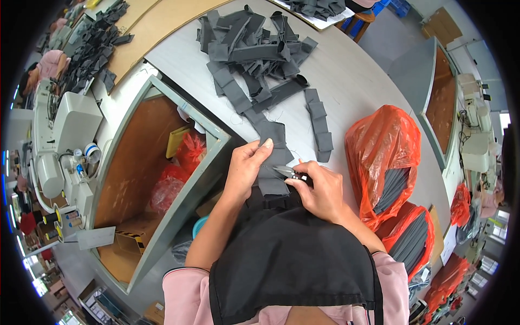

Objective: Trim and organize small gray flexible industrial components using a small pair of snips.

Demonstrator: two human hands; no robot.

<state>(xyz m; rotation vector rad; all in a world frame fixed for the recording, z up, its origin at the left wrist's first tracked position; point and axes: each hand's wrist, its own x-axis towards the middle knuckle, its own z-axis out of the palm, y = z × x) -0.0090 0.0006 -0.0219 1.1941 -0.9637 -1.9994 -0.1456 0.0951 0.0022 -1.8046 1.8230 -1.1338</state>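
Observation:
My left hand [245, 167] pinches the edge of a dark grey fabric strip [273, 135] made of joined pieces, thumb on top. My right hand [323, 190] is closed around a small pair of thread snips [286, 172] with a dark handle, its pointed metal blades lying over the strip just right of my left hand. The strip's near end [273, 187] hangs toward my black apron [295, 254]. Beyond my hands it runs up to a tangled heap of grey fabric pieces [254, 51].
A short grey strip [318, 124] lies right of the heap on the pale table [357, 81]. Two red plastic bags [360, 141] of grey fabric stand at the right. An open wooden-lined cabinet [127, 157] and a sewing machine [76, 116] are at the left.

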